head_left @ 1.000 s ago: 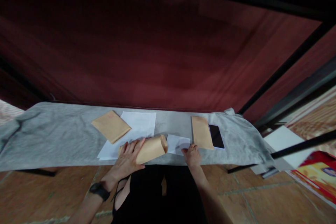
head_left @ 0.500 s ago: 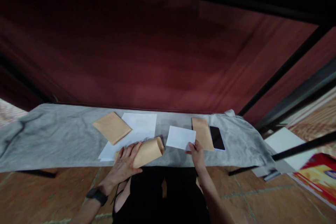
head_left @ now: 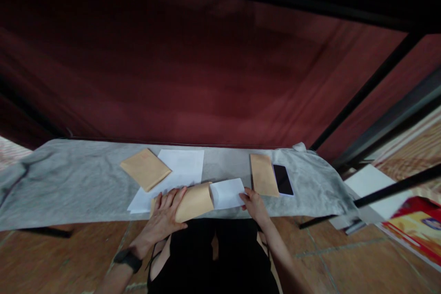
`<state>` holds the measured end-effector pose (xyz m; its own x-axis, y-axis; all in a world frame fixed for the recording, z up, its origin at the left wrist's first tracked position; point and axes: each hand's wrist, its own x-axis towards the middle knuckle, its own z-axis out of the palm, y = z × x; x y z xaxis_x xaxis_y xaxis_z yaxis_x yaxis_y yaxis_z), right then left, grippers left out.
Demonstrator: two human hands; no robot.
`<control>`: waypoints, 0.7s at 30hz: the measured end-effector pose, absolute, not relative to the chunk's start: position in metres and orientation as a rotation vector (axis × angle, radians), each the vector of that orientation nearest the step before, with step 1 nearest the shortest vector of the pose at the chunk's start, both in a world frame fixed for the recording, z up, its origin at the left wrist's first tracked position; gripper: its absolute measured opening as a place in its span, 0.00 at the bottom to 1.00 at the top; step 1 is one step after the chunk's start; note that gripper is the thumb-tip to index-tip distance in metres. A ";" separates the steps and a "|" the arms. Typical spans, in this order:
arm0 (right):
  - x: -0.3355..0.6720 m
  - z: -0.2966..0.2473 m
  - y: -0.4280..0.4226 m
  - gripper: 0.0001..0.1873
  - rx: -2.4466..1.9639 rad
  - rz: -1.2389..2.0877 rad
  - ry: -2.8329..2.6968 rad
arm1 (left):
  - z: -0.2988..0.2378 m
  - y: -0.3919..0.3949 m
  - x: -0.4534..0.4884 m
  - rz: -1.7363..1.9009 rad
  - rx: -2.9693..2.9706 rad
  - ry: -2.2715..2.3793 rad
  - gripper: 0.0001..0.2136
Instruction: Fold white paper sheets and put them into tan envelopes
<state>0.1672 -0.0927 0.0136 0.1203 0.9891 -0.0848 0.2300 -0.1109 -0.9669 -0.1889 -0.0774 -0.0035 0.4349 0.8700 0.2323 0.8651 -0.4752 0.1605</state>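
Observation:
My left hand [head_left: 168, 211] holds a brown paper envelope [head_left: 195, 203] at the bench's front edge, fingers across its top and thumb along the near side. The envelope's mouth faces right. Between the thumb and fingers of my right hand [head_left: 253, 202] is the right edge of a white sheet of paper [head_left: 227, 194]. That paper's left edge meets the envelope's mouth; how much of it is inside, if any, I cannot tell. Behind my left hand lie white sheets [head_left: 186, 163], with another brown envelope [head_left: 145, 170] partly over them. A third brown envelope [head_left: 264, 175] rests beyond my right hand.
A smartphone [head_left: 283, 179] lies beside the right-hand envelope. Grey cloth [head_left: 86, 183] covers the narrow bench. Dark red panelling [head_left: 206, 78] rises behind it, with a black bar [head_left: 368, 92] at the right. A red and yellow package [head_left: 415, 229] is at lower right.
My right hand has brought the white paper left and slightly down to the envelope's mouth. The envelope's opening no longer gapes as visibly. My left hand has stayed on the envelope.

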 end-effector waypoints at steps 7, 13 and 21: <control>0.138 0.012 -0.088 0.13 -1.510 1.019 -1.321 | 0.007 -0.074 -0.162 0.481 2.683 1.540 0.57; 0.110 0.008 -0.086 0.13 -1.537 1.002 -1.344 | 0.019 -0.075 -0.139 0.484 2.671 1.432 0.57; 0.109 0.001 -0.087 0.03 -1.541 0.951 -1.248 | 0.023 -0.073 -0.136 0.471 2.678 1.416 0.57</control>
<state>0.1089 -0.0873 0.0008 0.1913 0.9813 -0.0219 0.2817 -0.0763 -0.9565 -0.1363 -0.0727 0.0230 0.5271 0.8173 0.2329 0.7940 -0.5713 0.2078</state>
